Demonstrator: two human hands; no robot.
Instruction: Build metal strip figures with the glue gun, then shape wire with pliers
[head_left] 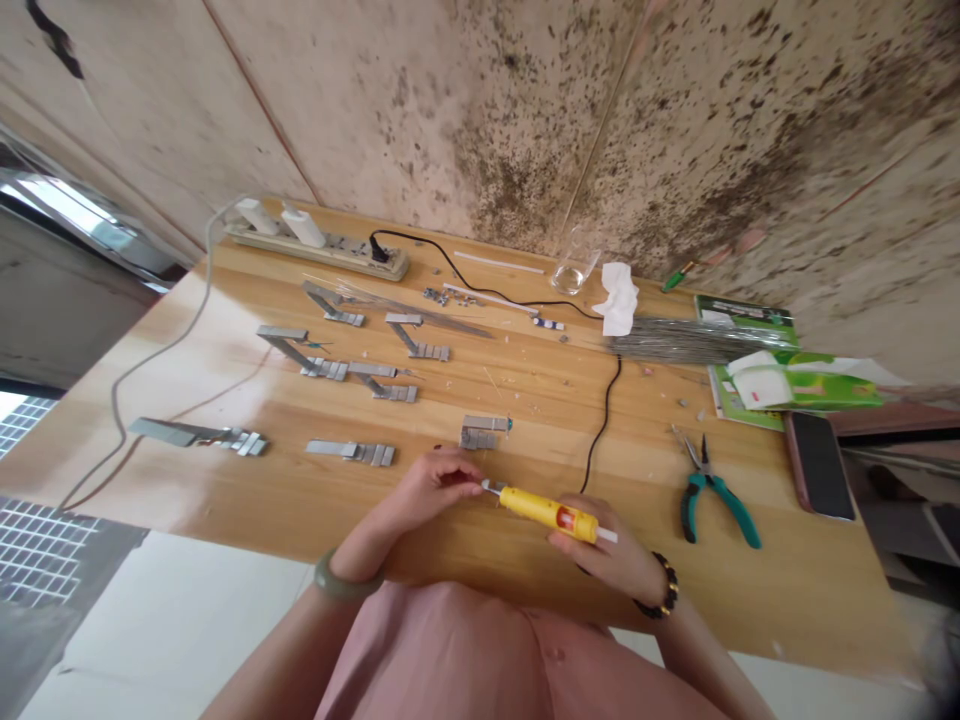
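Observation:
A yellow hot glue gun point(534, 506) is gripped in my right hand point(621, 558), its nozzle pointing left and a white glue stick sticking out of its back end. My left hand point(429, 494) is closed in a pinch right at the nozzle; what its fingertips hold is too small to make out. A small grey piece point(493, 484) shows beside the nozzle tip. Just beyond the fingers lies a short grey strip assembly point(482, 438) with a bluish end. Further left is a flat grey segmented assembly point(351, 452).
Several angled grey assemblies point(322, 366) stand at the left. Behind them sits a power strip point(315, 248). Teal-handled pliers point(705, 485), a phone point(819, 465), a tissue pack point(810, 382) and a wire bundle point(675, 341) lie right. A glass point(574, 275) stands near the wall.

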